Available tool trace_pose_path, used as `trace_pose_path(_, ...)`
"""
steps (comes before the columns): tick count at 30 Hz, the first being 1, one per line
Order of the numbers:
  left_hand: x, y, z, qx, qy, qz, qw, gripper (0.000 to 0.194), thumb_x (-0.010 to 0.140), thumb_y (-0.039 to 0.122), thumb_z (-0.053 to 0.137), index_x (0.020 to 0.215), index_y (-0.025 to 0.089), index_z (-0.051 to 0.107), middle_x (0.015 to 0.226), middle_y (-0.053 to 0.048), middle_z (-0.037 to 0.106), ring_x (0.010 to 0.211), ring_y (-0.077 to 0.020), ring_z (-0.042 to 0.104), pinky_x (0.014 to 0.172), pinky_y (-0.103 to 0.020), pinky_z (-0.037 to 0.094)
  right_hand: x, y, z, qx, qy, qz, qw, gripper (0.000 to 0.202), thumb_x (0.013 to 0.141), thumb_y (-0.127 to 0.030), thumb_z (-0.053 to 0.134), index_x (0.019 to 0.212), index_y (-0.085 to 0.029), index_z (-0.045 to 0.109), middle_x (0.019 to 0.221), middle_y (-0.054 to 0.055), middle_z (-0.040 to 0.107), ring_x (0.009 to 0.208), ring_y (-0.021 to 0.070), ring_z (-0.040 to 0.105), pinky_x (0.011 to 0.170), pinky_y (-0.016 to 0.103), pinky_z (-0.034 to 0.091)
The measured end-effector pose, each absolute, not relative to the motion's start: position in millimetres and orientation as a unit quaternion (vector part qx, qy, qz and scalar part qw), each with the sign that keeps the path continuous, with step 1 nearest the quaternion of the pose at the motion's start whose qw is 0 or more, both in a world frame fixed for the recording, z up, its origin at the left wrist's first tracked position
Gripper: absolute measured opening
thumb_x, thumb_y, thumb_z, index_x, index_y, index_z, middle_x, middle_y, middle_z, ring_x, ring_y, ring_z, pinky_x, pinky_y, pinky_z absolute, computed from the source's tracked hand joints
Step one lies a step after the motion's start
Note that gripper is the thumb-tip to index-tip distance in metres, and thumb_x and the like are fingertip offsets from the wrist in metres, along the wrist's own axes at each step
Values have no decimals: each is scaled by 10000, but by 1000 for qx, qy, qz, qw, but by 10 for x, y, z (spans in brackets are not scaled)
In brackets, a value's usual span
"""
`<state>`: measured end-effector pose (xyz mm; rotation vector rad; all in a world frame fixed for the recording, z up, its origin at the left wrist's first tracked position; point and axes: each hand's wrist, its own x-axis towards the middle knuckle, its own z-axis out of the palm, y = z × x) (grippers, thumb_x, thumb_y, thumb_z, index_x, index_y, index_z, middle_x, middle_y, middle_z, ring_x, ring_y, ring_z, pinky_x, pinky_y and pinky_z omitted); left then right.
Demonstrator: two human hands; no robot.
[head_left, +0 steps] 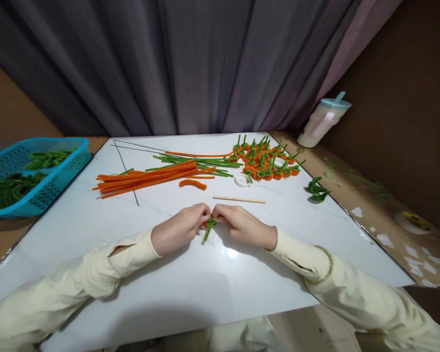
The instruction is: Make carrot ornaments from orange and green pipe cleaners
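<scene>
Between my two hands is a small orange and green pipe-cleaner piece [210, 225], its green stem pointing down toward me. My left hand [181, 226] pinches it from the left, covering most of the orange part. From the other side, the fingers of my right hand [242, 226] are closed on its green top. Just beyond my hands lie a wooden stick [239, 200] and a coiled orange pipe cleaner [193, 184]. Farther off are a bundle of orange pipe cleaners [146, 179] and some green pipe cleaners [201, 161].
Several finished orange pieces with green stems [264, 159] cluster at the back right, near a white ring [242, 180]. Curled green pieces [318, 189] lie by the right edge. A blue basket [60, 183] stands left; a lidded cup [323, 122] and paper scraps [385, 239] are right.
</scene>
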<state>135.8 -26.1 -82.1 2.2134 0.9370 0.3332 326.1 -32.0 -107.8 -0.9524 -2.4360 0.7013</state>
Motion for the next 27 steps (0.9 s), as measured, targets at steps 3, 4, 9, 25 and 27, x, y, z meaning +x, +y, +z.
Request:
trace_pose_path(3,1370,-260,-837,855,366,139,341,140,886,249,309,784,197,390,689,10,465,613,-138,450,592,-258,369,3241,-325,-1082,-340,-869,270,239,223,693,16,384,775,-191,403,698,-6,485,610,124,437,572,212,326)
trace_pose_path(4,1372,-259,-851,857,363,144,337,128,878,253,333,777,198,391,694,9,470,619,-139,453,594,-258,368,3236,-327,-1082,-338,-865,276,246,221,695,15,385,773,-191,403,694,-8,484,608,121,436,573,210,325)
trace_pose_path(9,1368,-246,-909,854,350,176,342,101,866,217,349,800,192,420,732,3,500,653,-136,470,620,-248,369,3226,-328,-1057,-340,-849,292,278,172,748,-18,373,746,-187,409,647,-27,448,569,105,403,555,202,312)
trace_pose_path(25,1443,-362,-949,801,424,287,309,120,869,194,351,806,196,453,673,26,564,557,-104,510,575,-210,408,3175,-375,-1002,-376,-815,274,347,161,721,-34,358,699,-190,393,630,-31,456,565,97,399,551,193,300)
trace_pose_path(27,1444,-367,-963,803,421,295,300,115,865,190,357,803,196,454,663,29,561,548,-100,511,566,-206,408,3164,-386,-999,-382,-811,273,350,156,726,-41,355,696,-191,385,627,-31,455,558,96,397,549,193,297)
